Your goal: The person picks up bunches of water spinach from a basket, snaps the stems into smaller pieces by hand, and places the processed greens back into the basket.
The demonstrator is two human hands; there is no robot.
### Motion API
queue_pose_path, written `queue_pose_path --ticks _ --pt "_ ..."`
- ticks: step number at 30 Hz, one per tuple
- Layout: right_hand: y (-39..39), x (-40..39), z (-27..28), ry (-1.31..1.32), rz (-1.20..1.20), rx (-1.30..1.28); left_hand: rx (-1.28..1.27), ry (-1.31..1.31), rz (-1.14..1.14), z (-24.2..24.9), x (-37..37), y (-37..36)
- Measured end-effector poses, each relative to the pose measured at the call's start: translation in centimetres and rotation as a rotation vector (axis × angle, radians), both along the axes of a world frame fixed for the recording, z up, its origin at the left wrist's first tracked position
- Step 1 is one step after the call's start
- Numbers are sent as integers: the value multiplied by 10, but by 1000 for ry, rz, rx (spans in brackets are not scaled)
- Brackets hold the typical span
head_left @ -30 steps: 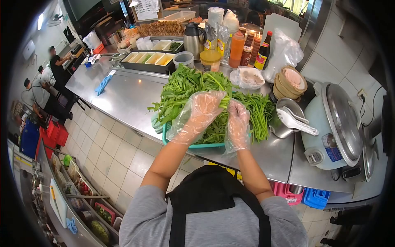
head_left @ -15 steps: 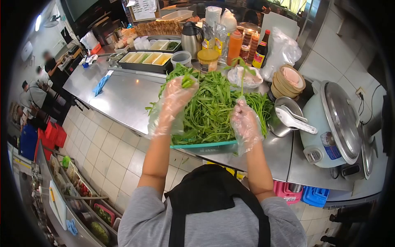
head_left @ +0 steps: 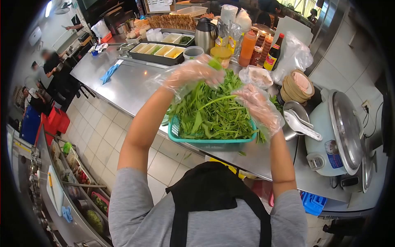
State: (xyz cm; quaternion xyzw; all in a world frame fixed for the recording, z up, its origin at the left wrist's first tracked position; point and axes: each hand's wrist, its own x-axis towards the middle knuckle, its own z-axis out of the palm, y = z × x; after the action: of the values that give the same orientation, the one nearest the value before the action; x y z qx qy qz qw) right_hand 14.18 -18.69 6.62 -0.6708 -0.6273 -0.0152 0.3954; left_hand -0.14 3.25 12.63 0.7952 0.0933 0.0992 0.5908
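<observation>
Both hands wear loose clear plastic gloves. My left hand (head_left: pixel 197 74) is over the back left of the leafy greens (head_left: pixel 222 109), its fingers closed round a small bunch of green pieces. Over the right side of the pile, my right hand (head_left: pixel 260 106) pinches the end of a long green stem (head_left: pixel 218 100) that slants down to the left with leaves at its far end. The greens are heaped in a teal plastic basket (head_left: pixel 214 140) near the front edge of the steel counter.
Behind the basket stand a steel jug (head_left: pixel 205 36), an orange bottle (head_left: pixel 247 48), a dark sauce bottle (head_left: pixel 273 52) and a food tray (head_left: pixel 156 52). To the right are a steel pot (head_left: pixel 290 133) with ladles and a large cooker (head_left: pixel 329 136). People stand at far left.
My left hand has moved right and back across the greens. The stem in my right hand was upright and now slants down left. The view has shifted, and more of the basket shows.
</observation>
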Motion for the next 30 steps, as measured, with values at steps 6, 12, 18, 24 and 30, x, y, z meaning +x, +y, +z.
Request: queue_pose_path --ticks 6,12,18,24,30 --pt "13 2 17 -148 44 94 -88 197 -82 2 -5 -43" --pt "20 -20 29 -264 -21 236 583 -352 134 -34 -32 -53" --pt "4 -43 18 479 -381 553 611 -391 355 -12 -62 -79" --pt "13 -37 -52 -138 -351 -138 76 -597 1018 -25 -127 -66" --pt "29 -72 -102 -304 -396 -345 67 -518 1138 -49 -146 -41"
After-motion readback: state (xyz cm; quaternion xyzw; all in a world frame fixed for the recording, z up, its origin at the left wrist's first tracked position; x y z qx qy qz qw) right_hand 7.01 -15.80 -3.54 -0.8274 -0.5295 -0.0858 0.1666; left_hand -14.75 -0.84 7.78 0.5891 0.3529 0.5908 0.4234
